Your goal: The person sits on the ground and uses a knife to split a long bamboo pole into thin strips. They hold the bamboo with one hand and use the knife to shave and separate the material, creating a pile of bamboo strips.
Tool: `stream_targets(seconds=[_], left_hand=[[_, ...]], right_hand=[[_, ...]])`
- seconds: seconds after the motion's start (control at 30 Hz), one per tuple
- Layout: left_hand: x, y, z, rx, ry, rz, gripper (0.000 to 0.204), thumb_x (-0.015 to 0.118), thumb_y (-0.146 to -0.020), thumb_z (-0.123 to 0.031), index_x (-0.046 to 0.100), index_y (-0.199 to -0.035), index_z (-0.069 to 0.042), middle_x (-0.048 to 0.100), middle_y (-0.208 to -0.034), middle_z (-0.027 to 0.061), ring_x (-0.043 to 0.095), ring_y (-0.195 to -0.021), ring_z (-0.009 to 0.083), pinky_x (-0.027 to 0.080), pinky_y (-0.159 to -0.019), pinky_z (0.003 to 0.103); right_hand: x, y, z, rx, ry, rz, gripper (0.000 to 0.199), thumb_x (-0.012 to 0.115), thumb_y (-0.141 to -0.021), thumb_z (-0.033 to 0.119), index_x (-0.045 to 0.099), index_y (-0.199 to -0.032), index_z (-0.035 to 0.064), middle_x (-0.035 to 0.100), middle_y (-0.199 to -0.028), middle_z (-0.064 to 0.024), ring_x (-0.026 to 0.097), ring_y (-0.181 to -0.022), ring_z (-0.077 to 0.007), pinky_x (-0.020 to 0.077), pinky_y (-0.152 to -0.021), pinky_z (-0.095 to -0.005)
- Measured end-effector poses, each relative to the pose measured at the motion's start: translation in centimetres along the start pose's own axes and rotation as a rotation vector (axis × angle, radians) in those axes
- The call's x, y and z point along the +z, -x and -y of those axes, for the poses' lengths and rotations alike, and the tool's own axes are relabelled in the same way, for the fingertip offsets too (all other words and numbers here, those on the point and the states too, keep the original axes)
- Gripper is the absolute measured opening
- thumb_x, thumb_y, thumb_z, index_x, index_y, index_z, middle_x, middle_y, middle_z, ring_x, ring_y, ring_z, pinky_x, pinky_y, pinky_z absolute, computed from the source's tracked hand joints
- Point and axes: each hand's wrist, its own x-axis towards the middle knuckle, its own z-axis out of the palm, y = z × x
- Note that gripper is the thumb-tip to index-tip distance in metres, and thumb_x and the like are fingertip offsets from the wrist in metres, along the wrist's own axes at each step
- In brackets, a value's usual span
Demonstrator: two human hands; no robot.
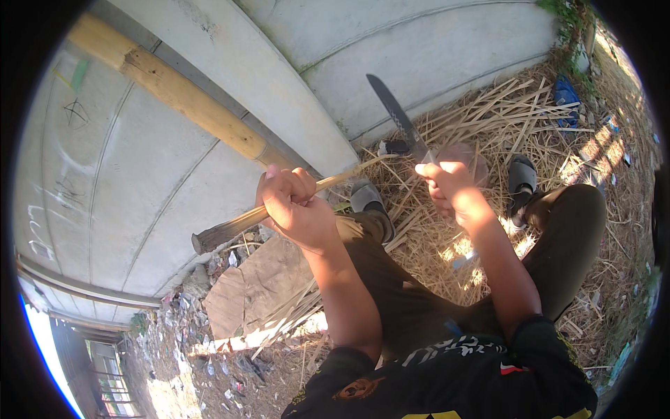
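My left hand [293,206] grips a thin split bamboo strip [237,225] that runs from a dark, thicker end at the lower left up toward the right. My right hand [450,185] holds the handle of a long dark knife [394,112], its blade pointing up and to the left. The blade meets the strip's far tip just left of my right hand. I am seated, dark trousers over both knees, with my sandalled feet [520,178] resting on the litter of shavings.
A thick bamboo pole [174,94] leans against the grey concrete wall [139,181] at upper left. Split bamboo strips and shavings [502,112] cover the ground. A flat cardboard piece [255,286] lies below my left hand. Scattered litter and a blue wrapper [565,94] lie around.
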Motion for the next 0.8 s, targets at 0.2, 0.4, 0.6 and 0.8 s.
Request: stream_targets(seconds=[0.2,0.4,0.6,0.8], left_hand=[[-0.9,0.9,0.5,0.056,0.029,0.031,0.041,0.048,-0.093,-0.018,0.026,-0.059,-0.011,0.014,-0.051,-0.0019,0.013,-0.046,0.01,0.013,-0.045,0.03],[0.1,1.6,1.0,0.05,0.127,0.144,0.037,0.045,-0.087,-0.008,0.018,-0.061,-0.013,0.015,-0.053,-0.0023,0.013,-0.046,0.0092,0.014,-0.044,0.028],[1.0,2.5,1.1,0.044,0.033,0.128,0.038,0.044,-0.088,-0.008,0.018,-0.061,-0.013,0.015,-0.053,-0.0022,0.013,-0.046,0.0082,0.012,-0.044,0.028],[0.7,2.8,1.2,0.103,-0.029,0.064,0.034,0.043,-0.087,-0.006,0.02,-0.063,-0.012,0.015,-0.053,-0.0021,0.013,-0.046,0.0082,0.012,-0.044,0.028]], right_hand=[[3.2,-0.6,-2.3,-0.636,-0.521,-0.177,0.042,0.06,-0.09,0.027,0.041,-0.056,0.0099,0.039,-0.048,-0.001,0.037,-0.037,-0.0126,0.032,-0.04,-0.0298],[1.1,-7.9,-13.8,-0.488,0.649,0.083,0.044,0.063,-0.081,0.033,0.05,-0.063,-0.0049,0.046,-0.053,-0.011,0.043,-0.042,-0.0243,0.0381,-0.045,-0.0406],[0.5,0.0,-0.9,0.045,0.078,0.164,0.026,0.062,-0.082,0.015,0.046,-0.064,0.007,0.04,-0.05,0.0022,0.033,-0.036,-0.0076,0.0245,-0.034,-0.028],[2.1,3.1,2.7,-0.72,-0.635,-0.194,0.031,0.058,-0.089,0.015,0.04,-0.064,0.0134,0.041,-0.051,0.0038,0.036,-0.04,-0.0075,0.0318,-0.04,-0.0254]])
